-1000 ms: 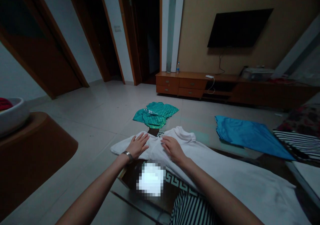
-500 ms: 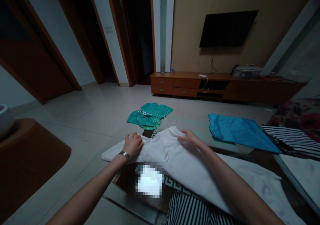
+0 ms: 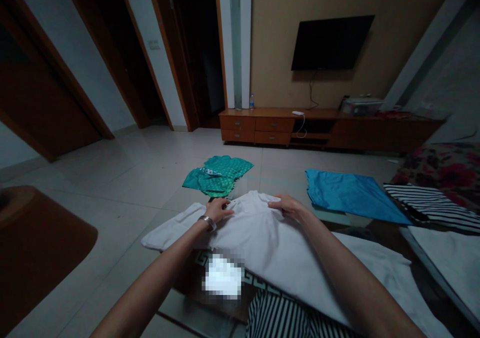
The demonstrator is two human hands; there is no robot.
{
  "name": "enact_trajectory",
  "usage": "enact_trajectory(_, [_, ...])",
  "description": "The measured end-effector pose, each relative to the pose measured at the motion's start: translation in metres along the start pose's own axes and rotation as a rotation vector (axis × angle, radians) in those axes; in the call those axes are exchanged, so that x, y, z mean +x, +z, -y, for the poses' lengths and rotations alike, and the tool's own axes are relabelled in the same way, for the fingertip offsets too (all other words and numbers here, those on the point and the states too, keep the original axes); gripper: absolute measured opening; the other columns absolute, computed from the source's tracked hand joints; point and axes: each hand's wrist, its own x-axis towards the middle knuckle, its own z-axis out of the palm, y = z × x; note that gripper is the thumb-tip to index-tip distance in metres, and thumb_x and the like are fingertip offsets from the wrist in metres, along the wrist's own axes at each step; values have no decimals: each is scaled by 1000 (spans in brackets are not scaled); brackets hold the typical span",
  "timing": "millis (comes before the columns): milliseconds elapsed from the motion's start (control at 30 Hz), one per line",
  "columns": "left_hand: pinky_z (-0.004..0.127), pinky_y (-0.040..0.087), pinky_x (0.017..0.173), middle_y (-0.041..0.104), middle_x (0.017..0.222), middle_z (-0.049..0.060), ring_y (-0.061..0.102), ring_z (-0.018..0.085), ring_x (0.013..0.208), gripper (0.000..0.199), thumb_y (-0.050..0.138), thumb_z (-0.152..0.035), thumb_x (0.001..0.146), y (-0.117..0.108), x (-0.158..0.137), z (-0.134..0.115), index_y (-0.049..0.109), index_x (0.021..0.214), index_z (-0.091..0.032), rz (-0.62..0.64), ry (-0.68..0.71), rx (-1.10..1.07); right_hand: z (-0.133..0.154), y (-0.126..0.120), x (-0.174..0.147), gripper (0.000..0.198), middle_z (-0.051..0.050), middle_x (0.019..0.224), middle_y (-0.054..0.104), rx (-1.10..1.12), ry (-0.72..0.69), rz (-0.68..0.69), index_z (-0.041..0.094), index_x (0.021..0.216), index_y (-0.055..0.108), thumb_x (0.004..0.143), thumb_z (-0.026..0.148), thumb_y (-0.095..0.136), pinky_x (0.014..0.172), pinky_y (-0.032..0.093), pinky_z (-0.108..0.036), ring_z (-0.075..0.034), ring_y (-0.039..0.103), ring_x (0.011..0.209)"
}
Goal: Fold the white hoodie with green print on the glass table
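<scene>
A white shirt is spread across the glass-topped table, one sleeve-like end reaching out to the left. My left hand, with a silver bracelet at the wrist, has its fingers bent around the cloth near the shirt's upper edge. To its right, my right hand pinches the same upper edge between thumb and fingers. The cloth between the hands is bunched into soft folds. My right forearm passes over the shirt and hides part of it.
Beyond the shirt lies a crumpled green garment. Folded blue cloth, a black-and-white striped garment and white cloth lie to the right. A brown rounded stand is at left. A TV cabinet stands against the wall.
My left hand has moved right along the shirt, closer to my right hand, and grips nearer the upper edge. My right hand stays at its edge. The view has shifted slightly.
</scene>
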Motion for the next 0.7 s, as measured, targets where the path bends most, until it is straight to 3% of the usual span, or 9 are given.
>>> enact_trajectory(133, [24, 35, 63, 62, 74, 1, 52, 16, 71, 19, 61, -33, 74, 2, 15, -5, 64, 80, -16, -56, -34, -44, 8, 1, 6, 48, -5, 95, 70, 41, -283, -51, 14, 110, 67, 64, 28, 65, 66, 46, -23, -15, 60, 76])
enact_trajectory(200, [23, 33, 60, 60, 74, 1, 50, 14, 69, 14, 55, -28, 78, 4, 19, -4, 60, 80, -15, -104, -73, -32, 7, 4, 16, 49, -5, 97, 71, -17, -335, -115, 14, 115, 65, 67, 25, 61, 69, 47, -25, -16, 62, 77])
enact_trajectory(333, [23, 34, 62, 62, 80, 3, 52, 14, 72, 10, 56, -23, 78, 13, 24, 3, 59, 79, -14, -104, -136, 20, -10, 7, 36, 42, -6, 108, 69, -367, -232, -295, 15, 108, 68, 67, 16, 61, 86, 46, -27, -19, 62, 95])
enact_trajectory(433, [23, 38, 68, 65, 93, 7, 56, 17, 82, 24, 60, -32, 79, 20, 29, 4, 62, 93, -13, -57, -164, 41, -24, 5, 41, 48, -14, 118, 64, -457, -163, -420, 12, 116, 64, 69, 23, 66, 93, 42, -33, -25, 58, 108])
enact_trajectory(567, [25, 40, 71, 66, 103, 10, 60, 21, 89, 41, 66, -39, 75, 27, 40, 1, 61, 106, -14, 21, -209, 67, -36, 3, 36, 52, -19, 114, 63, -634, -26, -492, 12, 112, 64, 71, 43, 68, 84, 44, -34, -28, 60, 104])
enact_trajectory(700, [24, 40, 67, 69, 96, 9, 61, 21, 85, 32, 72, -28, 66, 24, 40, 2, 64, 94, -14, 119, -228, 88, -40, 9, 31, 29, -14, 99, 68, -631, -40, -457, 13, 91, 68, 68, 31, 69, 72, 42, -28, -23, 61, 89])
